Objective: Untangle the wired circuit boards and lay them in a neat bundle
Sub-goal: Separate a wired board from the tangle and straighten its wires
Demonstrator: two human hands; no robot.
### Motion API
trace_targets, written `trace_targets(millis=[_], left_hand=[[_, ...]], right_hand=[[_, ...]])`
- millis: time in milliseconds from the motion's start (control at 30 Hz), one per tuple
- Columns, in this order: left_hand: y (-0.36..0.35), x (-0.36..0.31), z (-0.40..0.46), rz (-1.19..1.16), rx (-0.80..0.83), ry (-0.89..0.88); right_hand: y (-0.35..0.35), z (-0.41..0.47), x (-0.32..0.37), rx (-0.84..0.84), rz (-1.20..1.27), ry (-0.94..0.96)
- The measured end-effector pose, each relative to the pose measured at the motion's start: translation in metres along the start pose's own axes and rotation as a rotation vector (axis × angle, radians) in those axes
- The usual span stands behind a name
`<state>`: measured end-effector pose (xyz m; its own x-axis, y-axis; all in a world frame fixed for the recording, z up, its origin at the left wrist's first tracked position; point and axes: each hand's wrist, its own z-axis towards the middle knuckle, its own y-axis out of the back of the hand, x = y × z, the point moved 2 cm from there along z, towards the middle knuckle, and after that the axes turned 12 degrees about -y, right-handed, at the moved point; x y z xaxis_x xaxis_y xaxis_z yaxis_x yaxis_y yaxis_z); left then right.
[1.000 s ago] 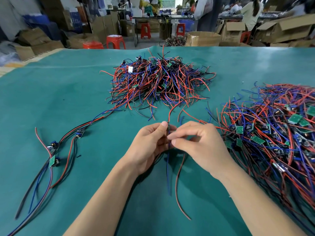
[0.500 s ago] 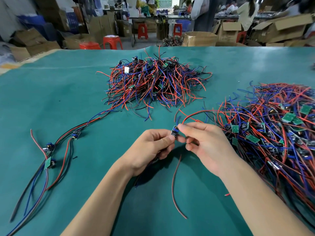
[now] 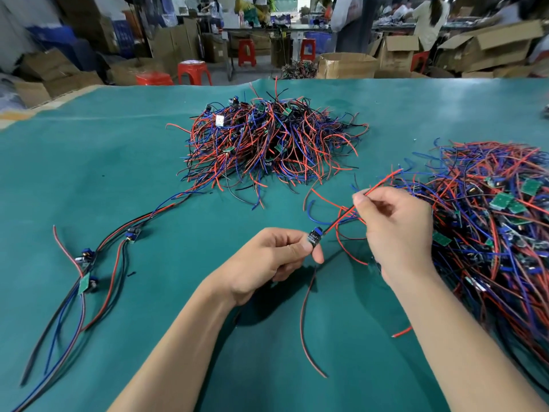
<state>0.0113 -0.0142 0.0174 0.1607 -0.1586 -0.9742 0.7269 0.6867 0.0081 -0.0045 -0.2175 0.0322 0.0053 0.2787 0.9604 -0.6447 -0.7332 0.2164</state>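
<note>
The left hand [image 3: 269,258] pinches a small circuit board [image 3: 315,237] just above the green table [image 3: 118,162], anchoring it, while the right hand [image 3: 396,230] pinches its red wire [image 3: 378,184] taut, likely to draw the leads free of the tangled heap [image 3: 490,221] beside it. Sorted boards [image 3: 86,272] lie far left.

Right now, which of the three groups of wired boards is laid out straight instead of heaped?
The left group: its wires lie side by side, while the middle heap and the right heap are tangled.
</note>
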Motion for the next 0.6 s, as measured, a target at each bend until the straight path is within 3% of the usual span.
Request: trace_targets(millis=[200, 333, 433, 533, 600], left_hand=[[-0.002, -0.001, -0.001, 0.03, 0.027, 0.005], [-0.002, -0.002, 0.0, 0.042, 0.04, 0.007], [0.0, -0.001, -0.001, 0.032, -0.006, -0.002], [0.002, 0.001, 0.001, -0.077, -0.209, -0.031], [0.001, 0.002, 0.003, -0.099, -0.287, -0.045]], right_hand=[[0.015, 0.012, -0.005, -0.098, 0.108, 0.045], [0.015, 0.01, -0.005, -0.11, 0.369, -0.03], [0.019, 0.011, -0.004, -0.254, 0.498, -0.106], [0.022, 0.009, -0.002, -0.319, 0.421, -0.118], [0.006, -0.005, 0.001, -0.144, 0.202, -0.068]])
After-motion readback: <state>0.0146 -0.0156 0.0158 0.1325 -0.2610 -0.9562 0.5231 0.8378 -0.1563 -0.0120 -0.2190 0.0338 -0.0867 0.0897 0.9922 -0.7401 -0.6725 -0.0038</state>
